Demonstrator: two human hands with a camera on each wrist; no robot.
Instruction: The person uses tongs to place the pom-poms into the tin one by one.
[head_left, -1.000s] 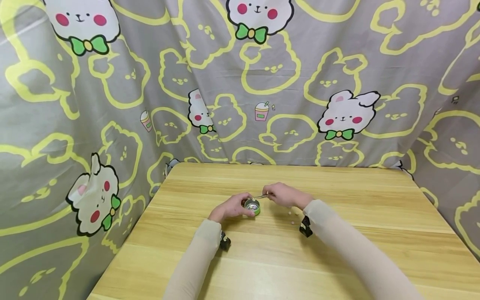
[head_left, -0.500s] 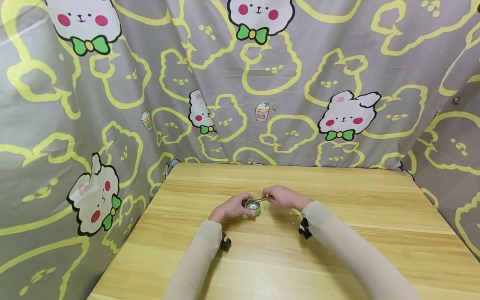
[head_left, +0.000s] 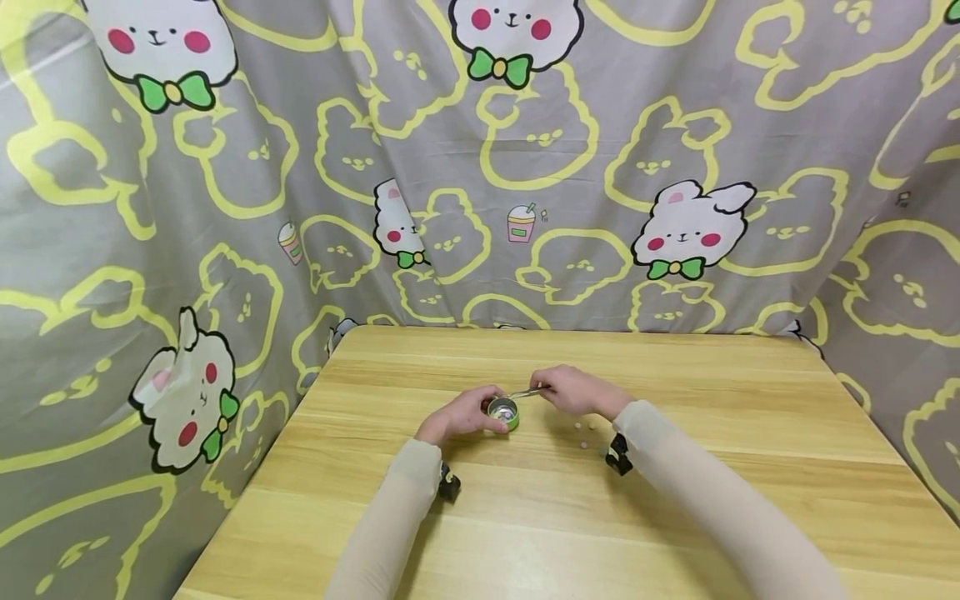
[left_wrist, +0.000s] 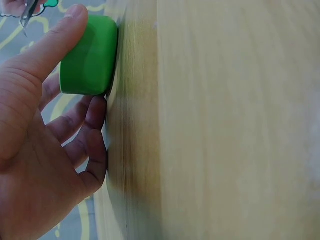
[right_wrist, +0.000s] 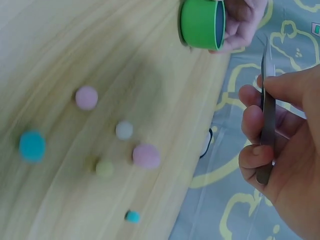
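My left hand (head_left: 467, 412) holds a small round green tin (head_left: 513, 423) upright on the table, thumb on the near side and fingers behind. In the left wrist view the tin's green wall (left_wrist: 90, 57) shows under the thumb. Small pale balls lie inside it, too small in the head view to tell apart. Just right of the tin, my right hand (head_left: 576, 390) pinches metal tweezers (right_wrist: 268, 117) between thumb and fingers. Their tips point at the tin's far rim, and no ball shows between them in the right wrist view.
Several fuzzy balls lie loose on the wooden table (head_left: 525, 517) beneath my right wrist: a blue ball (right_wrist: 32, 146), a pink ball (right_wrist: 146, 156), a white ball (right_wrist: 124, 130) and others. A patterned grey curtain (head_left: 450, 150) hangs behind and at both sides.
The tweezers dipped into the tin half a second ago and have since lifted back out to the right. A pale ball seen at their tips earlier no longer shows there. My left hand stays put.
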